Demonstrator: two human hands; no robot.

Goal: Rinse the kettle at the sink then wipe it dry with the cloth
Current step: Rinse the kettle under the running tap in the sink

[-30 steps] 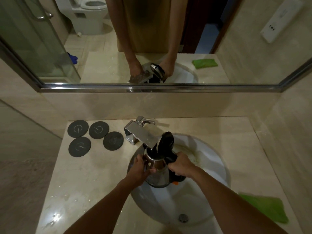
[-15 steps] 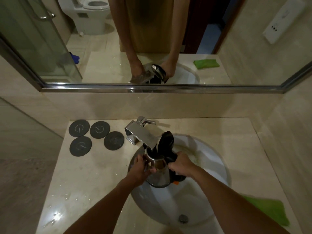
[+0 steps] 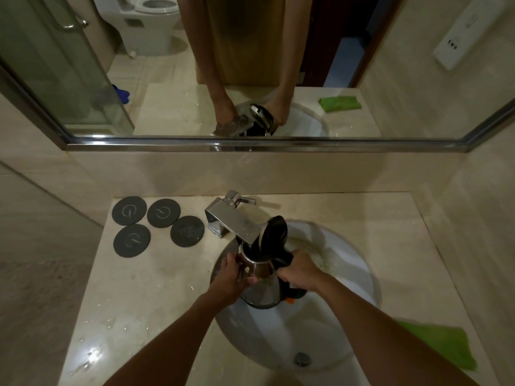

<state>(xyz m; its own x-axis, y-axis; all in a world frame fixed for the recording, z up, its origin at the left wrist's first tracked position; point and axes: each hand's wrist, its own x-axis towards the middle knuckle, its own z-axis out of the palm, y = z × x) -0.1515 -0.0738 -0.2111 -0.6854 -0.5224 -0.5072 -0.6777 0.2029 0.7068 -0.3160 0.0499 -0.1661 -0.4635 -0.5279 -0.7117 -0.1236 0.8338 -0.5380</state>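
Dim, warm light; glare spots on the wet counter (image 3: 92,352); wide-angle bending at the edges; corners darken; fine detail soft.

A dim bathroom clad in beige stone tile. A wide mirror (image 3: 362,65) with a metal frame runs above the pale marble tabletop (image 3: 133,296), whose wet surface catches glints of light. Four dark round coasters (image 3: 157,227) lie at its back left corner. Reflected in the mirror are a white toilet (image 3: 150,20), a glass shower door (image 3: 55,73) and a white wall socket (image 3: 462,32).
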